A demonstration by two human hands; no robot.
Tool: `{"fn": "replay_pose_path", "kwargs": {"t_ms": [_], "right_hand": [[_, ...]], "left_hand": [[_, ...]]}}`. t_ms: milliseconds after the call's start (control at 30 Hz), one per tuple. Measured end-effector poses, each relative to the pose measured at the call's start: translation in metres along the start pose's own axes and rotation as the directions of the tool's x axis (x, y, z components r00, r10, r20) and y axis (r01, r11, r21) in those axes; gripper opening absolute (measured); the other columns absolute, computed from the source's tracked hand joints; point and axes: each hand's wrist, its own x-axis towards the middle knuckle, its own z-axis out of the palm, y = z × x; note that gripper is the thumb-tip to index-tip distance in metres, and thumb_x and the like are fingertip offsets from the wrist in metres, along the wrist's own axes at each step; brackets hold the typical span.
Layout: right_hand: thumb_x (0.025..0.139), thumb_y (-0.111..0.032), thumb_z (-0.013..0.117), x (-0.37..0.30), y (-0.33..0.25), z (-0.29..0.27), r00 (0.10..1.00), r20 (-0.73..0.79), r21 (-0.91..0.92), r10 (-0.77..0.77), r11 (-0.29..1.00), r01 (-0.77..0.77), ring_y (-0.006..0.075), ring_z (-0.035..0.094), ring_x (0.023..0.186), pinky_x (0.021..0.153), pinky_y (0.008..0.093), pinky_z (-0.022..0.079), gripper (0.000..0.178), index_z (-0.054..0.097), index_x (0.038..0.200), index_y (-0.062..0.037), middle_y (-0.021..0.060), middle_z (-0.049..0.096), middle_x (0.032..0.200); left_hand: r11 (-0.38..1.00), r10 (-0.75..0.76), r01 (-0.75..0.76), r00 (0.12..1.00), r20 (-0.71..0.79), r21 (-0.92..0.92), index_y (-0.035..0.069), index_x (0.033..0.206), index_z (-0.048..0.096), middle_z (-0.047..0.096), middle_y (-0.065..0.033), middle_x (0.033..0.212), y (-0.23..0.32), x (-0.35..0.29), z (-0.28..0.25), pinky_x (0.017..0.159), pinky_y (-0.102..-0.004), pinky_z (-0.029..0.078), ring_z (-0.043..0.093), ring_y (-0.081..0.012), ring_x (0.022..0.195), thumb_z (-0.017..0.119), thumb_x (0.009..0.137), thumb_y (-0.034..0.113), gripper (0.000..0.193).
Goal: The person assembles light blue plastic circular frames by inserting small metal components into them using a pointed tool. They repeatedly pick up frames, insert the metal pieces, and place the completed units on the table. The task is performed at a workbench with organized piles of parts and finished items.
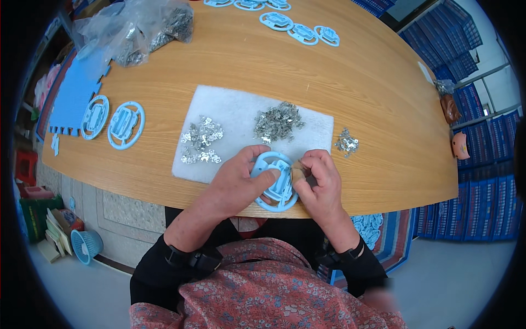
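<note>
A light-blue plastic ring part, shaped like a toy steering wheel, is held at the table's near edge, over the front of a white foam pad. My left hand is closed on its left side, thumb lying across the centre. At the ring's right side my right hand has its fingers pinched together, with tan coverings on the fingertips; whatever sits between them is hidden. Beyond the hands, the pad carries a dense heap of small metal pieces and a looser group of shiny metal clips on the left.
More metal pieces lie right of the pad. Two blue ring parts rest at left near a blue foam mat; several others stand far back. Clear bags of metal parts occupy the far left. Stacked blue trays are at right.
</note>
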Motion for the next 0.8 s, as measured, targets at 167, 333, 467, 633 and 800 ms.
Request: {"fn": "replay_pose_path", "kwargs": {"t_ms": [167,333,467,633,800], "right_hand": [[0.076,-0.006,0.071,0.002,-0.013,-0.009,0.999,0.044,-0.123,0.019,0.992,-0.013,0.0297,0.068,0.079,0.067,0.0378,0.055,0.024,0.066,0.099,-0.0045,0.0106,0.065,0.097],[0.077,-0.005,0.072,0.006,-0.019,-0.012,0.993,0.071,-0.091,0.1,0.991,-0.093,0.0302,0.068,0.08,0.067,0.0378,0.055,0.021,0.068,0.098,-0.0055,0.01,0.066,0.092],[0.078,-0.006,0.073,0.011,-0.018,-0.016,0.992,0.125,-0.134,-0.035,0.99,0.052,0.0313,0.068,0.078,0.066,0.0387,0.055,0.02,0.067,0.097,-0.0059,0.0098,0.065,0.09],[0.078,-0.006,0.073,0.02,-0.019,-0.02,0.975,0.202,-0.204,-0.095,0.969,0.136,0.0321,0.067,0.074,0.064,0.0404,0.054,0.022,0.065,0.097,-0.0057,0.0109,0.064,0.087],[0.075,-0.006,0.074,0.011,-0.006,-0.009,0.992,0.126,-0.107,-0.008,0.994,0.022,0.0321,0.066,0.073,0.062,0.0406,0.053,0.026,0.062,0.098,-0.0043,0.0127,0.061,0.084]], "left_hand": [[0.995,0.062,-0.06,0.998,-0.031,0.077,-0.01,0.138,0.048,0.069,-0.0159,0.116,-0.009,0.001,-0.001,0.085,-0.0318,0.058,0.068,-0.0174,0.102,0.073,0.095,0.021,0.058],[0.994,0.059,-0.056,0.998,-0.029,0.096,-0.01,0.137,0.049,0.069,-0.0164,0.117,-0.009,0.001,-0.002,0.087,-0.0316,0.057,0.068,-0.0179,0.102,0.073,0.094,0.023,0.06],[0.992,0.059,-0.056,0.998,-0.02,0.115,-0.01,0.137,0.049,0.069,-0.0165,0.117,-0.003,-0.001,0.0,0.087,-0.0317,0.057,0.069,-0.0179,0.102,0.073,0.094,0.023,0.059],[0.992,0.042,-0.04,0.999,-0.019,0.116,-0.009,0.137,0.05,0.069,-0.016,0.116,-0.007,0.0,-0.002,0.087,-0.0317,0.057,0.069,-0.0177,0.102,0.073,0.094,0.023,0.058],[0.994,0.02,-0.018,1.0,-0.017,0.109,-0.009,0.137,0.05,0.069,-0.0152,0.115,-0.002,-0.001,0.0,0.087,-0.0317,0.057,0.068,-0.0175,0.102,0.072,0.095,0.022,0.057]]}}
